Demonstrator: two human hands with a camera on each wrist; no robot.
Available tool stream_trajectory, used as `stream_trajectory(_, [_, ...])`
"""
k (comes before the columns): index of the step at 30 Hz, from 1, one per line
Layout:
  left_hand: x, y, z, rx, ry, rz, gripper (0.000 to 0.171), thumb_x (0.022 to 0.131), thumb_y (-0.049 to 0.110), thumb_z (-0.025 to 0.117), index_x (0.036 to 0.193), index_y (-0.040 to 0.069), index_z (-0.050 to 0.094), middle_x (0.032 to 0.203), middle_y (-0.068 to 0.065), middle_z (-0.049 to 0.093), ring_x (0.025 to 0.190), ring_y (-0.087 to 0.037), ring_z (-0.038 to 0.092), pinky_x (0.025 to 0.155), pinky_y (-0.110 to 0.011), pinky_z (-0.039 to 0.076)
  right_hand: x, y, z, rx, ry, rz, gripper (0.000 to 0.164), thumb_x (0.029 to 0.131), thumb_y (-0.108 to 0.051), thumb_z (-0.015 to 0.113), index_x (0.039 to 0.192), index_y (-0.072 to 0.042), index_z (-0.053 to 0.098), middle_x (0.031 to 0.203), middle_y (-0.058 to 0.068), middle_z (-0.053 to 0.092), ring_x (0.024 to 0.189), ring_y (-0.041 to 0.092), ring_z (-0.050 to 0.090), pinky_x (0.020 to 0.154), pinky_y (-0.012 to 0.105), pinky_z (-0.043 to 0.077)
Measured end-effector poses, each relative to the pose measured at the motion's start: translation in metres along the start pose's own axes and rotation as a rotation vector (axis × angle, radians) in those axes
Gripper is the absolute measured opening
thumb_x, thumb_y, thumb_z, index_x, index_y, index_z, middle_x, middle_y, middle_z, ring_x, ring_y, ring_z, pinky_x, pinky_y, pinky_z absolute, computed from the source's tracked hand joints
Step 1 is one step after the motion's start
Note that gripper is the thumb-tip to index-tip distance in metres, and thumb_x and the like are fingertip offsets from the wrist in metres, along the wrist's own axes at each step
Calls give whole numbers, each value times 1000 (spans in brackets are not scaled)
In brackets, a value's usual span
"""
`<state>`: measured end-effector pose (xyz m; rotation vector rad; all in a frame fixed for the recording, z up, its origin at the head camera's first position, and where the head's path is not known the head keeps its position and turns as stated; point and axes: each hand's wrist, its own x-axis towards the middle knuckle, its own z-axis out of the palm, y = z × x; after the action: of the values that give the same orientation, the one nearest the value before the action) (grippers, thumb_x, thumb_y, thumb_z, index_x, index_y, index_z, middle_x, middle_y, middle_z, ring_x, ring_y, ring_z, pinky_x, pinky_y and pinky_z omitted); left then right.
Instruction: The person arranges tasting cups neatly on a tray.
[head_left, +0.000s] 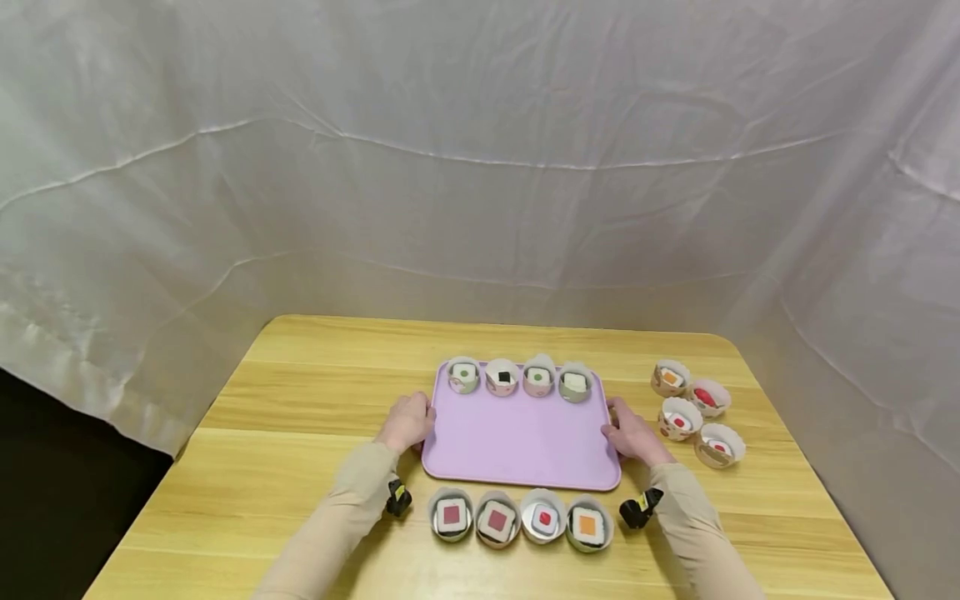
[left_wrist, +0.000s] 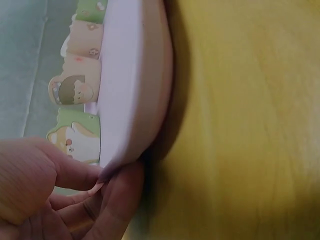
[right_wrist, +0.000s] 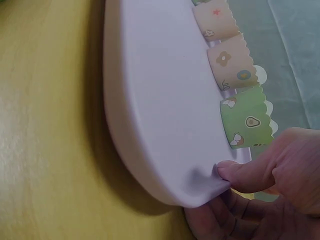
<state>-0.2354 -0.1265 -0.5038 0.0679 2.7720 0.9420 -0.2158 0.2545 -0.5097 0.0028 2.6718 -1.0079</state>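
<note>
A light purple tray (head_left: 521, 442) is held between both hands over the wooden table. My left hand (head_left: 409, 422) pinches its left rim, thumb (left_wrist: 75, 172) above and fingers below. On the opposite side my right hand (head_left: 632, 431) grips the rim in the same way, its thumb (right_wrist: 245, 172) on the upper face. Several scalloped paper cups stand in a row along the tray's far edge, such as a green cup (right_wrist: 248, 120) and a pink cup (head_left: 501, 382), each holding a toy sushi piece. A shadow runs along the table beside the tray.
Several paper cups with sushi pieces, one with an orange centre (head_left: 588, 527), line up in front of the tray. At the right, another group includes a cup with a red piece (head_left: 708, 398). Pale curtains (head_left: 510, 208) surround the wooden table (head_left: 300, 400).
</note>
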Motion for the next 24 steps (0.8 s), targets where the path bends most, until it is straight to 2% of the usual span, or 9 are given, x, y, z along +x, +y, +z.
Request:
stream_trajectory(3, [-1,2,1,45,35,19,17,99,9,52,86,2,60,63,-8,60,43,-15,55,42,-25,48,0,0,0,-10,0,3,45,99,-4,48,140,7,33,113,37,60,81,30,67,59,36,58])
stream_trajectory(6, [-1,2,1,52,52,24,17,98,9,52,85,2,59,62,-8,60,42,-15,55,42,-25,47,1,-1,0,-25,-1,8,45,99,-3,48,140,8,33,113,37,60,82,30,66,60,35,58])
stream_trajectory(10, [1,1,3,45,50,30,16,99,9,52,86,2,58,63,-9,60,41,-15,56,41,-26,48,1,-2,-1,-52,2,16,45,100,-4,48,141,8,33,114,36,60,81,29,65,61,34,56])
stream_trajectory(16, [2,-1,4,31,35,21,15,99,9,51,87,2,57,64,-9,61,41,-15,57,40,-25,48,1,-3,-3,-77,5,-15,48,99,-4,51,141,12,34,110,35,62,73,25,66,58,33,56])
stream_trajectory(24, [1,-3,4,10,28,25,17,100,10,51,86,4,55,63,-9,60,42,-15,57,42,-26,49,2,-7,-9,-40,-12,-5,53,100,-13,55,142,14,38,113,37,63,75,25,70,60,36,60])
